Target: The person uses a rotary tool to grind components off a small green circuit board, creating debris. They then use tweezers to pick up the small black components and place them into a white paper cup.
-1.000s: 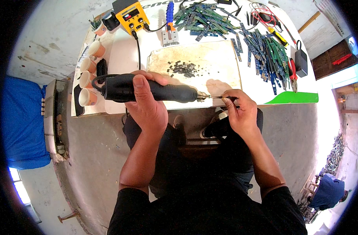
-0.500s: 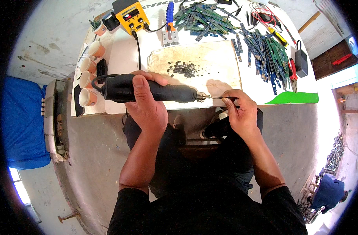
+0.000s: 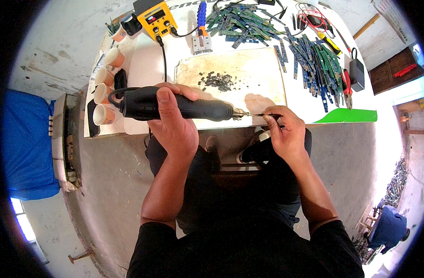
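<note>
My left hand (image 3: 172, 127) is wrapped round a black hot-air gun (image 3: 202, 109), held level at the table's front edge with its metal nozzle (image 3: 239, 114) pointing right. My right hand (image 3: 287, 134) pinches dark tweezers (image 3: 266, 115) whose tips reach to the nozzle; anything small between those tips is too small to make out. Just beyond the hands, a worn pale board (image 3: 228, 60) carries a heap of small black pieces (image 3: 217, 81). Green and blue circuit strips lie in two piles (image 3: 235, 23), at the back and at the right (image 3: 316, 69).
A yellow station (image 3: 154, 21), cups (image 3: 103, 113), a blue-and-orange flexible stand (image 3: 201, 37), red-handled pliers (image 3: 347, 90), a black block (image 3: 356, 74) and cables share the white table (image 3: 137, 74). At lower right a person in blue (image 3: 389, 224) bends by scattered scrap (image 3: 395, 185).
Both my hands, the hot-air gun and the tweezers hold the same position. The person in blue at lower right has shifted very slightly.
</note>
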`<control>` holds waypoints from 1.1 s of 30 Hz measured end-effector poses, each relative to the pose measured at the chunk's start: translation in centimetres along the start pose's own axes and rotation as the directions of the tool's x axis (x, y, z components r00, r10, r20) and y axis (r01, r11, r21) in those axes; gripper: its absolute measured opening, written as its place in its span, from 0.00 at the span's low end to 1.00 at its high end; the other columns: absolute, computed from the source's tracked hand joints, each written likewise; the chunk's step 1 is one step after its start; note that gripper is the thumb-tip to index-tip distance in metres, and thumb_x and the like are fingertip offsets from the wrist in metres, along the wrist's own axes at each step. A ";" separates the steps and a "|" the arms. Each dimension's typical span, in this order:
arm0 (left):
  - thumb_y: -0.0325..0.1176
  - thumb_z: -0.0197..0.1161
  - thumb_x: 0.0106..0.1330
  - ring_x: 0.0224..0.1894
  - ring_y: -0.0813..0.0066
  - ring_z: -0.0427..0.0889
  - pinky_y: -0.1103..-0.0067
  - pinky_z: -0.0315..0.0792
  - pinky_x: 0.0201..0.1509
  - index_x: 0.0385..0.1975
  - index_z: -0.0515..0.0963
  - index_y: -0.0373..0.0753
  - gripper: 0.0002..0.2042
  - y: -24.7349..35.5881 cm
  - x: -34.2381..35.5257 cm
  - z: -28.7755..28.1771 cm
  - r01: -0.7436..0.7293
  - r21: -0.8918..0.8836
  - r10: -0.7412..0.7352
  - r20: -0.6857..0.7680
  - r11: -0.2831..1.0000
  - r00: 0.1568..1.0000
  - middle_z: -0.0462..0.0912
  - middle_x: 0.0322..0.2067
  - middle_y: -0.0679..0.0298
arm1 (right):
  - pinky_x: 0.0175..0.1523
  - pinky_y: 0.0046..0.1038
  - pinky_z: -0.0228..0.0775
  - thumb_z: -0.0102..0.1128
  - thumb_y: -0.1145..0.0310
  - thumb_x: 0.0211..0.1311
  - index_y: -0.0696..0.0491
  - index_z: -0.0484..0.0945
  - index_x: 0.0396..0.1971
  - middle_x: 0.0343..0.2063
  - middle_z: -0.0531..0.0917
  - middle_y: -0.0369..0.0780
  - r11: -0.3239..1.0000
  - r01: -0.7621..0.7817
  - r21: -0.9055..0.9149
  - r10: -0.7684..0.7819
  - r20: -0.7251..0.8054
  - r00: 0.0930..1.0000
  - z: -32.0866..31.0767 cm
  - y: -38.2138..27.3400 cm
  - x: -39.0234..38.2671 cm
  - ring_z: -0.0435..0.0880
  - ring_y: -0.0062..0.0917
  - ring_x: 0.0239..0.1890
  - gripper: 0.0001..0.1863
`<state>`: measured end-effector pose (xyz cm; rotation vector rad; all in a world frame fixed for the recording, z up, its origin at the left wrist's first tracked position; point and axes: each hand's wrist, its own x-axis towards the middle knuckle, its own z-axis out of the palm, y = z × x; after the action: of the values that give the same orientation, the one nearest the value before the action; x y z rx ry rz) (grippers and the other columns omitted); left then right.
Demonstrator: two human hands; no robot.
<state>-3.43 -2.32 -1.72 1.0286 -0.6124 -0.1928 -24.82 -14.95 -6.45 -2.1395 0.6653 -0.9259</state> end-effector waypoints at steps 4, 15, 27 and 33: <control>0.56 0.57 0.84 0.38 0.74 0.82 0.77 0.74 0.49 0.45 0.73 0.41 0.21 -0.1 0.0 -0.2 0.007 -0.010 -0.007 0.013 1.000 1.000 0.83 0.31 0.62 | 0.41 0.24 0.79 0.66 0.82 0.72 0.60 0.84 0.44 0.37 0.90 0.43 0.998 -0.051 0.029 0.051 0.008 0.999 0.0 -0.2 -0.1 0.86 0.22 0.33 0.05; 0.56 0.55 0.85 0.38 0.74 0.81 0.77 0.74 0.51 0.45 0.73 0.41 0.21 0.1 0.1 -0.1 0.012 -0.011 -0.011 0.015 1.000 1.000 0.83 0.31 0.61 | 0.40 0.30 0.82 0.69 0.79 0.70 0.58 0.85 0.42 0.39 0.90 0.46 0.999 -0.033 0.018 0.033 -0.010 0.999 0.1 -0.1 0.0 0.91 0.34 0.35 0.04; 0.55 0.56 0.85 0.38 0.72 0.82 0.75 0.75 0.49 0.44 0.74 0.40 0.21 0.0 0.1 -0.2 -0.013 -0.008 0.013 -0.004 1.000 1.000 0.81 0.31 0.61 | 0.41 0.29 0.82 0.69 0.79 0.71 0.58 0.85 0.42 0.37 0.90 0.46 0.993 -0.111 0.039 0.111 0.010 0.994 0.0 -0.5 0.0 0.91 0.32 0.34 0.04; 0.54 0.56 0.85 0.38 0.72 0.81 0.75 0.74 0.50 0.43 0.74 0.40 0.20 0.1 0.1 -0.2 -0.005 -0.019 0.005 0.002 1.000 1.000 0.81 0.31 0.62 | 0.41 0.29 0.82 0.69 0.78 0.71 0.58 0.85 0.42 0.37 0.91 0.46 0.997 -0.079 0.021 0.079 -0.003 0.997 0.0 -0.1 0.0 0.91 0.31 0.34 0.04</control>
<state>-3.24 -2.15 -1.67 1.0088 -0.6140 -0.1953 -24.81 -14.85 -6.37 -2.0786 0.7331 -0.8909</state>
